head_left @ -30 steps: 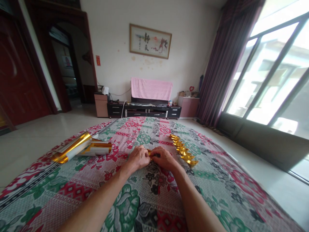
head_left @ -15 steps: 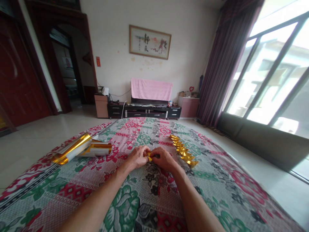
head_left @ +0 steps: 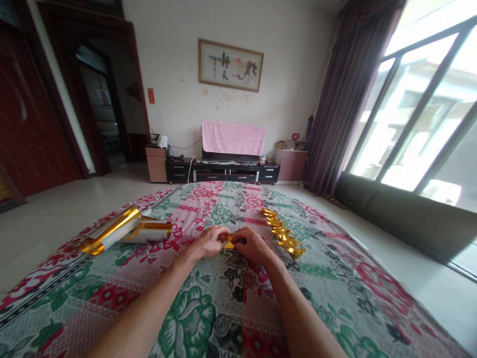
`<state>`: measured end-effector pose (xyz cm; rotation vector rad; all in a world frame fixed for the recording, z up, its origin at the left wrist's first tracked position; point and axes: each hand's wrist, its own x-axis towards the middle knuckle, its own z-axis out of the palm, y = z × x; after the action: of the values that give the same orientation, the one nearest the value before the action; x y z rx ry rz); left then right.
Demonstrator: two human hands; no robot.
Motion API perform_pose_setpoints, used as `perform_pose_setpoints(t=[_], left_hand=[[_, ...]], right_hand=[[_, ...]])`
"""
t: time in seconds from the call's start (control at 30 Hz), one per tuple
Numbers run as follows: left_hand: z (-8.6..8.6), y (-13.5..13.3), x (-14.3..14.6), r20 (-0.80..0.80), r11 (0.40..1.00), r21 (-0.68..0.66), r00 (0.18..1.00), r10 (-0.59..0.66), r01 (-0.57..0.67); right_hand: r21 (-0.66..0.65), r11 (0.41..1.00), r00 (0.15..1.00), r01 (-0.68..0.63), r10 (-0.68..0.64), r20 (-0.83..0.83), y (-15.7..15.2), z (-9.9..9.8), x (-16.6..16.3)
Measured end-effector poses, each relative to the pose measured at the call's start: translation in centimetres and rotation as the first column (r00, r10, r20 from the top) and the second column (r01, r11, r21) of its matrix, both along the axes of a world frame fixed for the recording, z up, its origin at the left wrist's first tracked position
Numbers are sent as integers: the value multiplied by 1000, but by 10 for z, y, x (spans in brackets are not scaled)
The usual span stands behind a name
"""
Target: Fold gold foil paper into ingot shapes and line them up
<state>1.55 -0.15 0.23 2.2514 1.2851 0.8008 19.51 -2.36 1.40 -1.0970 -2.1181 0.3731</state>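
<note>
Between my two hands, just above the patterned cloth, is a small piece of gold foil paper [head_left: 228, 244], partly folded. My left hand [head_left: 213, 241] pinches its left side, fingers closed. On the other side my right hand [head_left: 252, 243] grips it with thumb and fingers; the fingertips hide part of it. To the right of my right hand stands a row of several folded gold paper ingots [head_left: 282, 231], running away from me. Rolled sheets of gold foil paper [head_left: 128, 226] lie on the left of the table.
A flowered red, green and grey tablecloth [head_left: 190, 318] covers the round table. Past its far edge stand a low black TV cabinet [head_left: 212, 176] and a screen under a pink towel [head_left: 234, 136]. A window with a purple curtain [head_left: 343, 99] is on the right.
My left hand has shifted slightly left, and more of the gold paper shows between my hands. The ingots and rolled sheets stay where they were.
</note>
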Motion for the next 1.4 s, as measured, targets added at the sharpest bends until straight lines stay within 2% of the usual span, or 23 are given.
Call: perform_pose_setpoints(t=[0.17, 0.33, 0.43, 0.67, 0.93, 1.07, 1.17, 1.3, 1.4], left_hand=[[8, -7, 6, -22, 993, -44, 994, 110, -111], [13, -20, 17, -115, 974, 102, 971, 211, -200], [13, -21, 20, -141, 968, 132, 963, 230, -212], [10, -15, 12, -71, 987, 77, 986, 150, -144], [2, -12, 5, -12, 992, 99, 996, 85, -83], [7, -15, 5, -32, 994, 95, 998, 63, -60], [13, -18, 5, -85, 993, 103, 994, 72, -63], [18, -28, 9, -154, 968, 228, 978, 141, -104], [19, -41, 15, -187, 924, 330, 946, 264, -193]], right_hand=[[7, 1000, 1000, 10, -10, 10, -1, 1, -1], [5, 1000, 1000, 3, -3, 13, -1, 1, -1], [9, 1000, 1000, -2, 1, 17, -2, 2, 0], [24, 1000, 1000, 13, -13, 21, -2, 1, -1], [75, 994, 996, 80, -84, 42, -5, -3, -4], [48, 999, 1000, 2, -3, 21, -6, -2, -6], [54, 999, 1000, -6, 5, 13, -6, -2, -6], [72, 997, 998, 43, -46, 46, -6, -2, -8], [64, 994, 993, 92, -96, 64, -8, 0, -10]])
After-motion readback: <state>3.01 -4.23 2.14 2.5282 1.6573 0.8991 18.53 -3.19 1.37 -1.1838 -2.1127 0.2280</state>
